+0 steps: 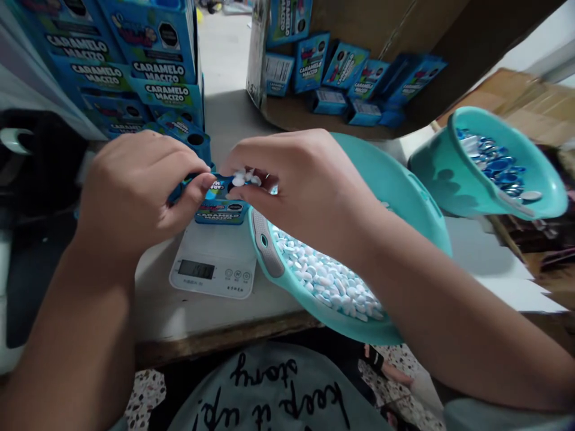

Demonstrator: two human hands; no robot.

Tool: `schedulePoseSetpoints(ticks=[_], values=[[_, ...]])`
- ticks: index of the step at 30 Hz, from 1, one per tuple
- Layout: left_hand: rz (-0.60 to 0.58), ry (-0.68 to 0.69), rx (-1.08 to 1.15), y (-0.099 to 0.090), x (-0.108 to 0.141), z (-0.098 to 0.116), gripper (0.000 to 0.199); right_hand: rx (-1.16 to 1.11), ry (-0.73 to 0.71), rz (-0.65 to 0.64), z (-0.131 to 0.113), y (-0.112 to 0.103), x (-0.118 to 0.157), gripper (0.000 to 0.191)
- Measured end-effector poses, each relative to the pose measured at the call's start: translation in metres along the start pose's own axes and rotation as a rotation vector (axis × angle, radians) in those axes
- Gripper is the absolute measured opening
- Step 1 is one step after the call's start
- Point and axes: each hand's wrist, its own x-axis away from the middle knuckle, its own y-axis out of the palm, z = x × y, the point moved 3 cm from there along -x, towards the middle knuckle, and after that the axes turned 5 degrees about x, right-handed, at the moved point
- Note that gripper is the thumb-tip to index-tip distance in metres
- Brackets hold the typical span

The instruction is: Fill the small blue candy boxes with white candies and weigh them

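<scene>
Between finger and thumb, my left hand [139, 185] pinches a small blue printed candy packet [219, 187] above the kitchen scale [215, 263]. My right hand [296, 179] is closed around several white candies [245, 178], held at the packet's right end. Just below the fingers, a blue box [222, 212] marked "CARAMELO MACIZO" rests on the scale. The scale's display is lit, but its digits are blurred. Under my right forearm stands a turquoise tub [287, 281] with many loose white candies [323, 278] in it.
Stacked blue candy boxes [157, 42] rise at the back left. A cardboard carton [350, 18] on its side holds more blue boxes [345, 66]. At the right, a second turquoise tub [449, 170] contains shiny blue pieces [498, 167]. The table's front edge [224, 335] runs near my body.
</scene>
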Motion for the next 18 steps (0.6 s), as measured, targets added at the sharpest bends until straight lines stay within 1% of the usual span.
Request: schedulePoseSetpoints(ticks=[4,6,9,11,13,15,18], values=[[0.003,-0.037,0.072,0.0006,-0.0005,0.0,0.036,-0.008,0.023,-0.049,0.0006,0.0026,-0.0018,0.014],[0.009,-0.026,0.081,0.0007,-0.0002,0.0001,0.032,-0.017,0.0,-0.032,0.001,0.0039,-0.001,0.014],[0.048,0.078,0.003,0.0002,0.0005,0.0019,0.028,-0.05,-0.035,0.037,0.0027,0.0056,0.0008,0.015],[0.085,0.145,-0.054,-0.0005,0.0011,0.0033,0.026,-0.089,-0.037,0.047,0.0043,0.0071,0.0013,0.019],[0.096,0.165,-0.075,-0.0009,0.0018,0.0039,0.025,-0.136,-0.036,0.04,0.0053,0.008,0.001,0.023],[0.088,0.152,-0.077,-0.0012,0.0023,0.004,0.023,-0.158,-0.041,0.035,0.0058,0.0078,0.0004,0.022],[0.086,0.137,-0.069,-0.0012,0.0029,0.0047,0.021,-0.148,-0.043,0.025,0.0065,0.0072,-0.0001,0.014]])
